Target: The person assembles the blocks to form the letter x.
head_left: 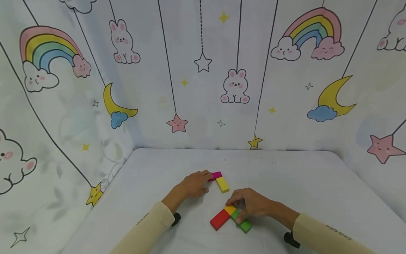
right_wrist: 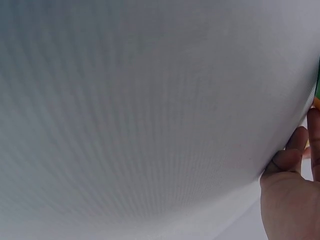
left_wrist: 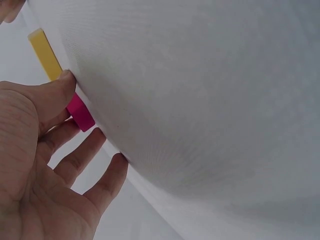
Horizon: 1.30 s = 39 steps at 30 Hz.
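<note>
The left hand's fingers, loosely spread, touch the pink block; the right hand's bend against the orange block and green block, whether gripping I can't tell.

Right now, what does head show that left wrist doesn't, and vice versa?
Head only: the red block, orange block and green block, the cream sleeves and the printed backdrop.

Left wrist only: the palm side of the left hand; head sees its back.

Both: the left hand, magenta block, yellow block and white surface. The right hand is plain in head; fingertips in left wrist's top-left corner are probably its.
</note>
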Motion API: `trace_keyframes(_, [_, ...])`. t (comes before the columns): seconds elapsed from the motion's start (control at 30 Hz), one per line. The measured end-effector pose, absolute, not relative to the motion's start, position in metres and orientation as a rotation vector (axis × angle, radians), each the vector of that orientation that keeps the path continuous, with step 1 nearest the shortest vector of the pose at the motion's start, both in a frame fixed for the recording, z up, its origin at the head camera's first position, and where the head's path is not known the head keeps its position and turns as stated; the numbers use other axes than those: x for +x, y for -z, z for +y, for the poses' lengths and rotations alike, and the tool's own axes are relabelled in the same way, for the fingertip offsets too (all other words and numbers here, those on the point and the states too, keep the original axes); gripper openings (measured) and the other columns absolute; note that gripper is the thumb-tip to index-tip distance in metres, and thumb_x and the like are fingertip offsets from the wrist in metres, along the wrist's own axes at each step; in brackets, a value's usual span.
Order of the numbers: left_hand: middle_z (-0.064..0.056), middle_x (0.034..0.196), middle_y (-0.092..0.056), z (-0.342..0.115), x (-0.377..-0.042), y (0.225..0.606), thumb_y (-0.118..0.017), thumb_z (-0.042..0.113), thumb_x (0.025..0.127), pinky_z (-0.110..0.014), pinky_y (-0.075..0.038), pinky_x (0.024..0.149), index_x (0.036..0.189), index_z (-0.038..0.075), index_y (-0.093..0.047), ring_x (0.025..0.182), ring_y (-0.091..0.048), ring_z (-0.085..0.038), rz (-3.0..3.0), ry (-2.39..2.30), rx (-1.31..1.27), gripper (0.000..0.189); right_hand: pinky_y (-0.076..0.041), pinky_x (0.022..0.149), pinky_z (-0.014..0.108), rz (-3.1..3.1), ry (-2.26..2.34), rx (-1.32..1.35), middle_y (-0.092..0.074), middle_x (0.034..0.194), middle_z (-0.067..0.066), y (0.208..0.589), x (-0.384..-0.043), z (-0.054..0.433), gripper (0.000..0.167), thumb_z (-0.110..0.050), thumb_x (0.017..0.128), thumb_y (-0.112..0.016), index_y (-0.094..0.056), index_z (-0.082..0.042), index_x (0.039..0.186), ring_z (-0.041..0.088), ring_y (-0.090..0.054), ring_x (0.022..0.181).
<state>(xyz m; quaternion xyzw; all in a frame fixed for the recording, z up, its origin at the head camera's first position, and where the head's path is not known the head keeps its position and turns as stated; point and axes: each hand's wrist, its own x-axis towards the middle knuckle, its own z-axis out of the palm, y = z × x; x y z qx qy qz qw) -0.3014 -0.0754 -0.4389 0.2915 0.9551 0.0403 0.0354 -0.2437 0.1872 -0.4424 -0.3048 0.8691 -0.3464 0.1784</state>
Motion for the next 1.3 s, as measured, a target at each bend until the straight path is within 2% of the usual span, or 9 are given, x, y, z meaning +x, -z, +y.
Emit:
trace_keyframes(0.4, [0.002, 0.139, -0.056, -0.075, -0.304, 0.439, -0.076, 0.031, 0.092, -0.037, -0.051, 0.104, 0.143, 0.019, -0.054, 0.127, -0.056, -0.018, 2.937, -0.110, 0.898, 0.057, -0.049, 0.080, 0.027, 2.451, 1.003, -0.881, -0.065, 0.101, -0.012, 0.441, -0.244, 0.187, 0.044, -0.029, 0.078, -0.089, -0.076, -0.025, 0.120, 0.013, -0.057, 0.096])
trace_keyframes(0.53, [0.002, 0.138, -0.057, -0.075, -0.303, 0.437, -0.077, 0.032, 0.091, -0.038, -0.052, 0.103, 0.142, 0.020, -0.054, 0.126, -0.056, -0.018, 2.933, -0.119, 0.877, 0.058, -0.050, 0.078, 0.026, 2.449, 1.043, -0.897, -0.066, 0.098, -0.010, 0.440, -0.243, 0.188, 0.041, -0.028, 0.082, -0.085, -0.075, -0.022, 0.121, 0.014, -0.059, 0.093])
trace_keyframes(0.67, [0.002, 0.137, -0.056, -0.074, -0.301, 0.438, -0.078, 0.031, 0.090, -0.037, -0.052, 0.103, 0.141, 0.020, -0.054, 0.126, -0.056, -0.018, 2.922, -0.154, 0.876, 0.057, -0.053, 0.074, 0.025, 2.492, 1.084, -0.908, -0.066, 0.093, -0.008, 0.439, -0.242, 0.187, 0.035, -0.027, 0.089, -0.079, -0.074, -0.014, 0.121, 0.013, -0.059, 0.089])
trace_keyframes(0.93, [0.003, 0.137, -0.057, -0.074, -0.301, 0.443, -0.076, 0.029, 0.092, -0.037, -0.051, 0.104, 0.140, 0.019, -0.055, 0.124, -0.056, -0.017, 2.923, -0.203, 0.860, 0.053, -0.054, 0.070, 0.023, 2.739, 0.979, -0.839, -0.064, 0.090, -0.007, 0.436, -0.260, 0.179, 0.024, -0.007, 0.095, -0.068, -0.074, -0.011, 0.118, 0.013, -0.057, 0.085])
trace_keyframes(1.0, [0.003, 0.137, -0.057, -0.073, -0.303, 0.444, -0.076, 0.030, 0.092, -0.036, -0.051, 0.104, 0.139, 0.019, -0.055, 0.124, -0.057, -0.017, 2.935, -0.197, 0.870, 0.053, -0.055, 0.073, 0.025, 2.821, 0.926, -0.809, -0.066, 0.092, -0.005, 0.436, -0.265, 0.177, 0.024, -0.001, 0.094, -0.067, -0.074, -0.012, 0.115, 0.013, -0.058, 0.087])
trace_keyframes(1.1, [0.003, 0.137, -0.057, -0.072, -0.304, 0.444, -0.077, 0.030, 0.091, -0.036, -0.052, 0.103, 0.140, 0.019, -0.055, 0.124, -0.057, -0.017, 2.946, -0.187, 0.863, 0.054, -0.058, 0.084, 0.032, 2.924, 0.817, -0.774, -0.067, 0.099, -0.004, 0.439, -0.273, 0.176, 0.031, 0.006, 0.092, -0.064, -0.074, -0.015, 0.112, 0.015, -0.059, 0.097])
trace_keyframes(1.2, [0.003, 0.137, -0.057, -0.072, -0.304, 0.444, -0.078, 0.031, 0.090, -0.037, -0.052, 0.103, 0.140, 0.019, -0.055, 0.124, -0.057, -0.017, 2.943, -0.187, 0.841, 0.055, -0.055, 0.096, 0.039, 2.989, 0.726, -0.761, -0.066, 0.111, -0.005, 0.442, -0.278, 0.173, 0.038, 0.010, 0.089, -0.063, -0.074, -0.019, 0.111, 0.017, -0.058, 0.110])
trace_keyframes(1.3, [0.003, 0.136, -0.057, -0.072, -0.304, 0.443, -0.078, 0.030, 0.090, -0.038, -0.052, 0.104, 0.140, 0.019, -0.055, 0.125, -0.057, -0.018, 2.935, -0.194, 0.840, 0.055, -0.052, 0.103, 0.039, 3.037, 0.644, -0.793, -0.063, 0.120, -0.005, 0.443, -0.282, 0.169, 0.044, 0.012, 0.087, -0.062, -0.073, -0.021, 0.115, 0.018, -0.054, 0.118])
